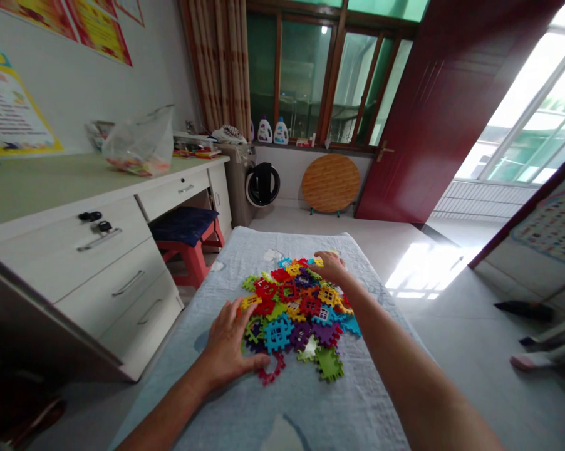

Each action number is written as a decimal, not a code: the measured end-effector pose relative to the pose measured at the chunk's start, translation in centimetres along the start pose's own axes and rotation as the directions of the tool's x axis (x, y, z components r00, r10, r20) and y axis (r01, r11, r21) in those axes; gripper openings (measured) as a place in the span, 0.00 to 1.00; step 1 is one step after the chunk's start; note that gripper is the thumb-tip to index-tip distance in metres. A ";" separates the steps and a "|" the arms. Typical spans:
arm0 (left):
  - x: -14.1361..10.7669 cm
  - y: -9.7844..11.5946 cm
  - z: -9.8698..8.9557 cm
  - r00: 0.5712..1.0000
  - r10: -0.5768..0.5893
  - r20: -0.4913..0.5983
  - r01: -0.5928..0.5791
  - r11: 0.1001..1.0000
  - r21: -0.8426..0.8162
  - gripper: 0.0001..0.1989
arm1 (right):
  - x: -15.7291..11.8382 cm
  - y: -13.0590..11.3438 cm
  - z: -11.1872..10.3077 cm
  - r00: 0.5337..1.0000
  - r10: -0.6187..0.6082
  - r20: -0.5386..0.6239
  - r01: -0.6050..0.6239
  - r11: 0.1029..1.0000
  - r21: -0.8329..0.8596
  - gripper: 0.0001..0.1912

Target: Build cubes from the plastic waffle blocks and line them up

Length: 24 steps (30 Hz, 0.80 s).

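messy pile of toy blocks (279,332) on blue cloth (334,413), left hand (228,343) spread wide alongside, right hand (332,268) far side, can't tell its grip

Dark-red door (416,113); sunlit pale floor (416,269)

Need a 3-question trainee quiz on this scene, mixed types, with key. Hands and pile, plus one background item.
1. Which is nearer the camera: the left hand or the right hand?
2. True or false: the pile of coloured pieces lies on the floor.
3. Fill in: the stool has a dark ___ seat.

Key:
1. The left hand.
2. False; it lies on the cloth.
3. Blue.
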State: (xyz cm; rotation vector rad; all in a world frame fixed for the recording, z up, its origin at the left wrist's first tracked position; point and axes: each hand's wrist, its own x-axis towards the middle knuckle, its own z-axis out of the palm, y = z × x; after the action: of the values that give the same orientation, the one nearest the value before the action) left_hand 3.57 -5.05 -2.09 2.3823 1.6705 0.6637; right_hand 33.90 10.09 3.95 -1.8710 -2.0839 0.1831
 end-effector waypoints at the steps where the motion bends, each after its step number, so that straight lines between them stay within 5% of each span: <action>1: 0.0 0.2 0.2 1.000 -0.003 -0.005 0.003 1.000 0.010 0.49 | 0.7 -0.3 0.5 1.000 0.025 0.015 -0.025 1.000 -0.006 0.27; 5: -0.2 0.6 0.4 0.998 0.016 -0.053 -0.016 1.000 0.000 0.43 | 2.1 -1.7 2.1 0.992 0.034 0.125 -0.036 0.999 0.014 0.29; 10: -0.2 0.8 -0.6 0.994 -0.019 -0.107 0.003 0.988 -0.152 0.32 | 1.1 -3.8 2.2 0.954 -0.205 0.218 0.177 0.974 0.140 0.24; 16: 0.1 1.0 -0.4 0.990 -0.050 -0.134 0.025 0.983 -0.182 0.35 | -2.8 -6.5 -0.8 0.760 -0.533 0.371 0.427 0.840 0.334 0.34; 19: 0.1 1.0 -0.3 0.986 -0.050 -0.160 0.023 0.986 -0.166 0.37 | -2.9 -7.2 -2.1 0.670 -0.630 0.392 0.465 0.769 0.439 0.32; 21: 0.1 1.0 -0.4 0.986 -0.060 -0.157 0.036 0.987 -0.156 0.37 | -1.6 -7.2 -1.9 0.716 -0.591 0.372 0.433 0.793 0.429 0.26; 24: 0.0 0.9 -0.5 0.986 -0.070 -0.149 0.047 0.987 -0.151 0.38 | 1.4 -7.1 -0.1 0.892 -0.324 0.316 0.248 0.934 0.259 0.22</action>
State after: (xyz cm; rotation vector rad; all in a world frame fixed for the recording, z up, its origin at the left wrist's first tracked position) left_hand 4.12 -5.40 -1.32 2.2212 1.6782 0.9478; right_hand 27.16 10.56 6.50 -1.4639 -2.4352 0.6872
